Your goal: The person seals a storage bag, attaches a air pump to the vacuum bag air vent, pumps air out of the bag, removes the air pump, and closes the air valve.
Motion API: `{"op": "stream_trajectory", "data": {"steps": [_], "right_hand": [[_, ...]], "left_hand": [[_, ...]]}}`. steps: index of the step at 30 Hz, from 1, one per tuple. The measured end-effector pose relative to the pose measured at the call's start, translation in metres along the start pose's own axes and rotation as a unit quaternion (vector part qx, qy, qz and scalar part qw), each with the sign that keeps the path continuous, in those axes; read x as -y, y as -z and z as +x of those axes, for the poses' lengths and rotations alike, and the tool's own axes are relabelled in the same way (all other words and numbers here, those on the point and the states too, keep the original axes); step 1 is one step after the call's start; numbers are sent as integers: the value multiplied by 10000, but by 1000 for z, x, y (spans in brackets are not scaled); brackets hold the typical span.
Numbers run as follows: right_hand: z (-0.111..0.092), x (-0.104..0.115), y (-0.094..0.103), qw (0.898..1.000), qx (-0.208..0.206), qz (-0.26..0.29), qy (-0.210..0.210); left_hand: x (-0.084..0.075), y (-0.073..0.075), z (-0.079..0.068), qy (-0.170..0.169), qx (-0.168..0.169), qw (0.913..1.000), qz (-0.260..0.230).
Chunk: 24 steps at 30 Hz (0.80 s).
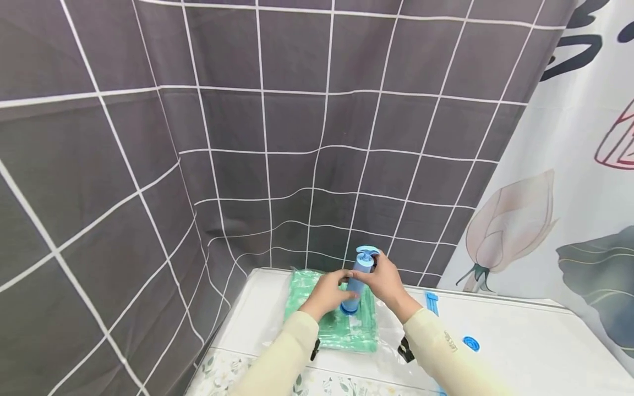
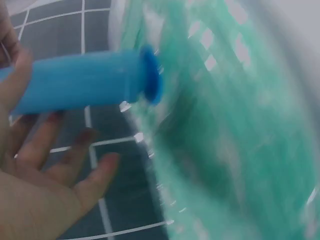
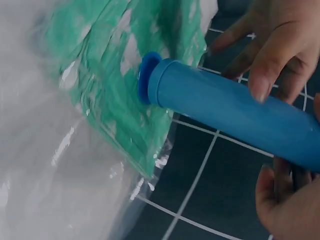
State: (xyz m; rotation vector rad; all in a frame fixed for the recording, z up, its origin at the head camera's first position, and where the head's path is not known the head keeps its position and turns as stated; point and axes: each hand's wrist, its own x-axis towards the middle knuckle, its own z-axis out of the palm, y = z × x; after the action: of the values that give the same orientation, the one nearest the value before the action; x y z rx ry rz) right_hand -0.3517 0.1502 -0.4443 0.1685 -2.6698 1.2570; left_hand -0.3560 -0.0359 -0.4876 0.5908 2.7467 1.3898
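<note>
A blue hand pump (image 1: 354, 287), slightly tilted, stands over a clear plastic bag with green contents (image 1: 307, 286). Its darker flange (image 3: 149, 77) faces the bag; whether they touch I cannot tell. My right hand (image 1: 386, 280) grips the barrel's upper part, just under the light-blue handle (image 1: 367, 251). Lower on the barrel is my left hand (image 1: 324, 294), thumb across the front and index finger behind. Its other fingers (image 2: 92, 185) are spread loosely beside the pump in the left wrist view. The left wrist view is blurred.
Right of the green bag lie a blue strip with a slider (image 1: 432, 301) and a round blue disc (image 1: 471, 344). A white table (image 1: 525, 341) carries everything, with a floral cloth (image 1: 223, 371) at its front. A dark gridded curtain (image 1: 297, 121) hangs behind.
</note>
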Motion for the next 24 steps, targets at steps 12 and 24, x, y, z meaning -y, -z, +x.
{"op": "stream_trajectory", "data": {"steps": [12,24], "right_hand": [[-1,-7,-6,9900,421,1333,-176],[-2,-9,-13,9993,-245,200,-216]], "left_hand": [[7,-24,6,145,-1031,9944,181],[12,-2,-2,221,-1080,9790,1718]]}}
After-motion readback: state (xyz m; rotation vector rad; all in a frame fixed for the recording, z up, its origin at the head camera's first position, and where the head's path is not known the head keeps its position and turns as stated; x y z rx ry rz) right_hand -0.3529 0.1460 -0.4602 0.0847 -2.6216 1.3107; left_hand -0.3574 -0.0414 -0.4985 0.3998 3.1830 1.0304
